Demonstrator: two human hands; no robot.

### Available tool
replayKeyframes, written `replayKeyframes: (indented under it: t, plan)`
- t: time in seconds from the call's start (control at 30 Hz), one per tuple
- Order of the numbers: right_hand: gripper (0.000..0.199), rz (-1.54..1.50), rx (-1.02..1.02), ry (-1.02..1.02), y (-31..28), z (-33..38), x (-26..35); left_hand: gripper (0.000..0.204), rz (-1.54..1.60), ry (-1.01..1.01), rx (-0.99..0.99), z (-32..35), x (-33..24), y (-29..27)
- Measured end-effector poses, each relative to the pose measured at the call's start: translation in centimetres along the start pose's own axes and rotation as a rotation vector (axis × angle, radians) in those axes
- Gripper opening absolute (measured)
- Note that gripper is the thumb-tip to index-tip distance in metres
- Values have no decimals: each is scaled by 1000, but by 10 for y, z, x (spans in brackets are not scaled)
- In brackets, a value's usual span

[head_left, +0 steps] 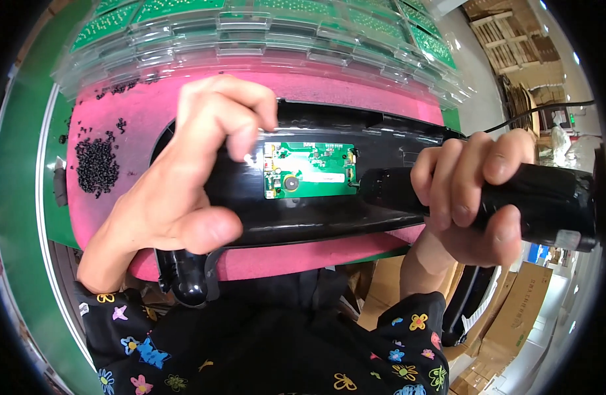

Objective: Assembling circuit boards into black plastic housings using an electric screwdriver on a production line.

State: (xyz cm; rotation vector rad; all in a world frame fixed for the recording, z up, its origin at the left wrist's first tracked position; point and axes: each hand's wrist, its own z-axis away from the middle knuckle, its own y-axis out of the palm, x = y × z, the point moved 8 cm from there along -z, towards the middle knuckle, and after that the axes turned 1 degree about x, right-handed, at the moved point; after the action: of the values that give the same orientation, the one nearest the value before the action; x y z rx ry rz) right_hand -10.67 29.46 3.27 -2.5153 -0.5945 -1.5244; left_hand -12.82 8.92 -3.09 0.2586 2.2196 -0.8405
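A long black plastic housing (329, 217) lies across a pink mat (145, 105). A small green circuit board (309, 170) sits in a recess of the housing. My left hand (191, 171) presses on the housing just left of the board, fingers curled over its top edge. My right hand (474, 191) is closed around a black electric screwdriver (546, 204). The driver's tip meets the board's right edge.
Clear plastic trays (263, 39) holding several green circuit boards are stacked at the back. A heap of small black screws (95, 164) lies on the mat's left side. Cardboard boxes (513, 309) stand lower right. A black cable (533, 112) runs off to the right.
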Motion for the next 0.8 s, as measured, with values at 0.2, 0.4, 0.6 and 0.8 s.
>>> replayKeyframes:
  t: [0.2,0.4,0.6,0.8]
  plan:
    - [34,14,-149,9,-13,12,-7,25,216,-66,-336,3,-5,-20]
    - [33,77,-180,68,-12,24,1,21,2,-120,-562,2,-16,-30]
    - [31,5,-185,100,-8,3,-37,25,-471,35,-574,35,-33,-69]
    - [39,124,141,-22,-19,-16,-7,24,-488,189,-612,9,-82,-96]
